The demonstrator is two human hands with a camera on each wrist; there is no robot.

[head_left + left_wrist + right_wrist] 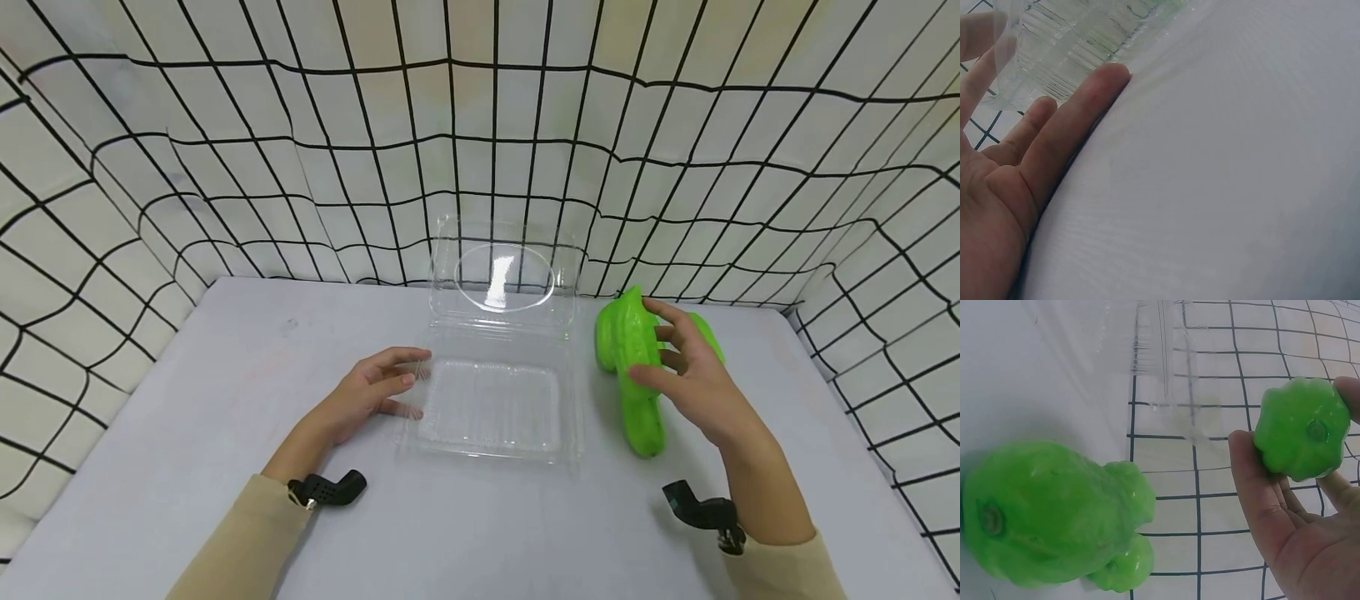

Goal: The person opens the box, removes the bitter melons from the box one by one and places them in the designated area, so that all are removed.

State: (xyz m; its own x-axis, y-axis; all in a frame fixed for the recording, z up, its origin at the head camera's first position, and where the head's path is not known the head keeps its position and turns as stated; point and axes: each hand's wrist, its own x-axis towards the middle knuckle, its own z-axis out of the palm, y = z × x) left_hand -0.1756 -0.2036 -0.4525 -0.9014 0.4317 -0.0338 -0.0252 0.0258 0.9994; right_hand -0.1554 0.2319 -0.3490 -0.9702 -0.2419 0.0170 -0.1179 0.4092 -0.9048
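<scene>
A clear plastic clamshell box sits mid-table with its lid raised at the back. My left hand is at the box's left edge, fingers loosely extended. In the left wrist view, the fingers reach up to the clear plastic wall. To the right of the box, my right hand grips a glossy, ridged green bitter melon between thumb and fingers. The right wrist view shows this bitter melon end-on, held up off the table.
Beneath the held one, another bitter melon lies on the white table. More green ones lie behind it, partly hidden by the right hand in the head view. Black grid netting stands along the back and sides.
</scene>
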